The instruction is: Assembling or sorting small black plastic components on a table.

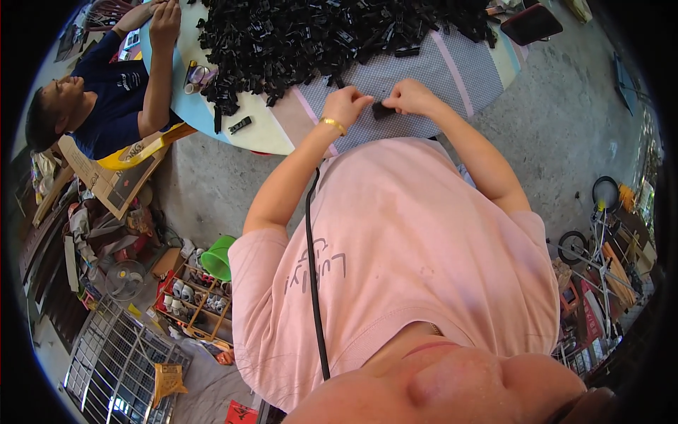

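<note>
My right hand (413,97) is closed, its fingertips pinching a small black piece (382,110) just above the near part of the table; its exact kind is too small to tell. Close by on the left, my left hand (346,106), with a yellow band at the wrist, has its fingers drawn together, pointing toward that piece. Whatever its fingertips hold is hidden. Beyond both hands spreads a large heap of small black plastic pieces (304,42). One similar black piece (240,125) lies apart near the table's edge at left.
The round table (452,67) has a striped, patterned cover. Clear round items (198,76) stand left of the heap; a dark phone (531,25) is at the right edge. A co-worker (106,106) sits at left, hands raised. A black cable (312,247) hangs down my front.
</note>
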A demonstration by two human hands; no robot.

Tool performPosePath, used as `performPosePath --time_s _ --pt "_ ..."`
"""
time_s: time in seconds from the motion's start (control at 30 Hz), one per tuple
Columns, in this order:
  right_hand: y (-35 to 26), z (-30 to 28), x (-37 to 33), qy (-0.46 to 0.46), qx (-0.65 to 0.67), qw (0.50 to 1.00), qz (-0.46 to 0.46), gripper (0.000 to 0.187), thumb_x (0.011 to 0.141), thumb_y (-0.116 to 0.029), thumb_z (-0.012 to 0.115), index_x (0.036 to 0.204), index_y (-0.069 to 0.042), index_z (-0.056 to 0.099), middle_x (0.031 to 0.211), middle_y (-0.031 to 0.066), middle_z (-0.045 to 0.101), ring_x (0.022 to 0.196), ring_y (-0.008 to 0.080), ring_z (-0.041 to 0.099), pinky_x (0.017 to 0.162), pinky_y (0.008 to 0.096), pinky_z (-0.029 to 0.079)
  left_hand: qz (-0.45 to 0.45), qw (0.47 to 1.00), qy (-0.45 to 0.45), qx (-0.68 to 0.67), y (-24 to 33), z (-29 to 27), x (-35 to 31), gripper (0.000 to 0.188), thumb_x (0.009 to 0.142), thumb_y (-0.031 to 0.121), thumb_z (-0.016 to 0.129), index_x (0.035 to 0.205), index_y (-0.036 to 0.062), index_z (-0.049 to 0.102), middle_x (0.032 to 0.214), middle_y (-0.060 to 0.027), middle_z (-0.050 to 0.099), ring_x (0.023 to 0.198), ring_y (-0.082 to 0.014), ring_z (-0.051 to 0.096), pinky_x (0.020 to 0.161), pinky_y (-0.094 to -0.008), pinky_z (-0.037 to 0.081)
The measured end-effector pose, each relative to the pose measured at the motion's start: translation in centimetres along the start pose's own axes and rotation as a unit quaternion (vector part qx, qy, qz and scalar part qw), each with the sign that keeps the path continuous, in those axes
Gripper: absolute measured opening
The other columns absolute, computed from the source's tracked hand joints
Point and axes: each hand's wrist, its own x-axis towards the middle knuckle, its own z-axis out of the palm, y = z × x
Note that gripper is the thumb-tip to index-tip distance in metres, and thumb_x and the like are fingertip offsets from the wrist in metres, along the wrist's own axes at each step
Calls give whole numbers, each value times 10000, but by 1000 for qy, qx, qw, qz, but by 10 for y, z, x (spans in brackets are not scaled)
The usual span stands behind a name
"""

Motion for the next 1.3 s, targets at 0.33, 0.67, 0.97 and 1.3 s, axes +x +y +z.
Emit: performPosePath --time_s 0.33,0.67,0.97,1.3 --pt "-62 29 18 250 -70 945 -201 338 662 -372 676 790 -68 605 777 98 615 738 258 606 618 368 479 99 928 348 92 -35 -25 16 180 671 164 699 717 33 585 717 -116 583 644 -260 565 601 -355 448" --pt "-37 21 19 278 -82 935 -203 123 680 -93 550 794 -48 548 792 119 577 731 315 587 629 411 477 282 897 324 105 -38 -8 -2 106 679 67 656 717 30 564 728 -106 547 652 -270 557 570 -336 454" --pt "-12 6 -17 249 -174 929 -212 276 684 -209 663 888 -69 540 824 81 546 792 253 574 633 350 484 140 974 178 -8 -4 4 -7 182 693 107 659 842 59 566 784 -114 553 674 -296 565 608 -376 464" --pt "-24 10 7 247 -189 921 -235 202 711 -135 579 907 -84 589 851 98 580 792 273 582 672 364 484 227 941 194 158 -11 -3 8 258 657 179 702 861 75 581 827 -85 560 672 -266 572 601 -359 468"
